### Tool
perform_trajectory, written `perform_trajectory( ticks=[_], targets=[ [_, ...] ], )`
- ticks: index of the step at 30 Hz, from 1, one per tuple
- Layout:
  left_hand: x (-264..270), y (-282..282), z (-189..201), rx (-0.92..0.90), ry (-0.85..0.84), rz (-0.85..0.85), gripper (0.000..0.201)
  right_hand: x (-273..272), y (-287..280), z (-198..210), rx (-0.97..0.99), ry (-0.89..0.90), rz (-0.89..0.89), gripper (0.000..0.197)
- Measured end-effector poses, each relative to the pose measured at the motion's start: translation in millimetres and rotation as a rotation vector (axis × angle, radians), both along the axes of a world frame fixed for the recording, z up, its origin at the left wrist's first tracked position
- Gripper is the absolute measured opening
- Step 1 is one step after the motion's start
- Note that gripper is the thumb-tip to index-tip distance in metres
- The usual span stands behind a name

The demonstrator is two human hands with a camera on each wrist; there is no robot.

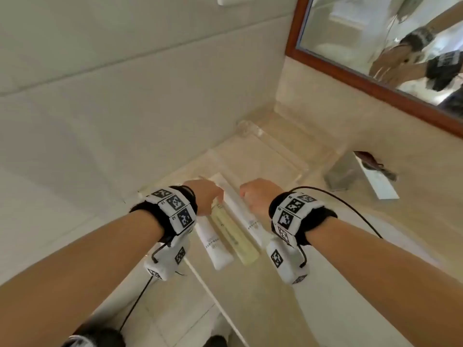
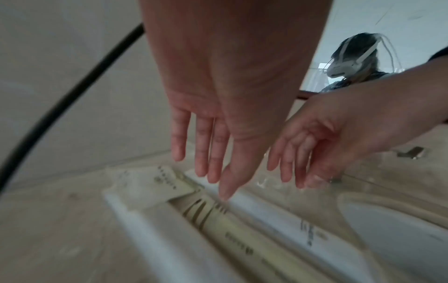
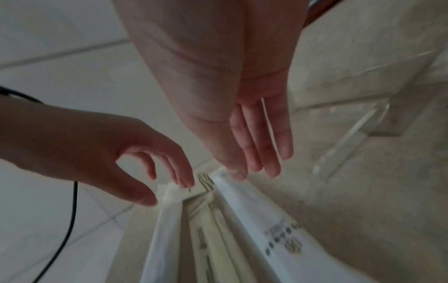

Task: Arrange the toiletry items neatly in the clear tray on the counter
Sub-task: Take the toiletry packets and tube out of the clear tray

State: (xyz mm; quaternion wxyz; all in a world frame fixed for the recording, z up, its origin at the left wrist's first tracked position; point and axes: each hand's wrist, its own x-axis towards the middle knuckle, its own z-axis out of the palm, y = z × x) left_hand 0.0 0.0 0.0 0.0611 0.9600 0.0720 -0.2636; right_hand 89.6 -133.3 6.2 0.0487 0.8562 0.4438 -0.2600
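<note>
Three long toiletry items lie side by side just under your fingertips: a white tube [image 1: 213, 244] below your left hand [image 1: 204, 196], a pale yellow sachet [image 1: 233, 234] between the two hands, and a white packet [image 1: 246, 219] below your right hand [image 1: 259, 196]. They run parallel and touch along their lengths, so the lining-up looks mostly done. The clear tray [image 1: 283, 149] reaches out beyond your fingertips, its far rim and right wall plain to see; the near edge is lost in glare, so you cannot be sure from here whether the near ends of the items sit inside it or overhang onto the surface [image 1: 275, 309]. Both your hands hover with fingers straight and loosely spread, holding nothing; in the left wrist view your left thumb tip comes down almost to the white packet, though whether it touches is unclear. What seems left is a small squaring of the ends and a check that all three lie fully in the tray. A shiny metal box [image 1: 350, 171] stands off past your right hand, beneath the wood-framed mirror [image 1: 350, 73]
</note>
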Motion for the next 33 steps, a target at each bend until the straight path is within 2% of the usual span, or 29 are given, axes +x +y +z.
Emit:
perform_trajectory(
  ticks=[5,8,12,15,23,29,33],
  targets=[
    [-14,7,-29,-0.032,0.155,-0.084,0.051,-17,7,-32,-0.096,-0.104,0.101,0.034],
    [-18,10,-39,-0.005,0.096,-0.143,0.048,-22,17,-44,-0.081,-0.180,0.080,0.038],
    [-21,10,-45,0.016,0.027,-0.196,0.044,-27,25,-56,-0.049,-0.200,-0.017,0.044],
    [-21,10,-49,0.010,0.001,-0.206,0.040,-30,28,-60,-0.041,-0.228,-0.026,0.047],
    [-16,17,-36,-0.053,0.025,-0.158,0.031,-28,27,-52,-0.043,-0.167,-0.046,0.058],
    [5,11,-14,-0.079,0.112,-0.211,0.028,-16,33,-23,0.015,-0.163,-0.046,0.040],
    [25,9,11,-0.152,0.175,-0.273,0.030,6,32,4,0.014,-0.190,-0.022,0.049]
  ],
)
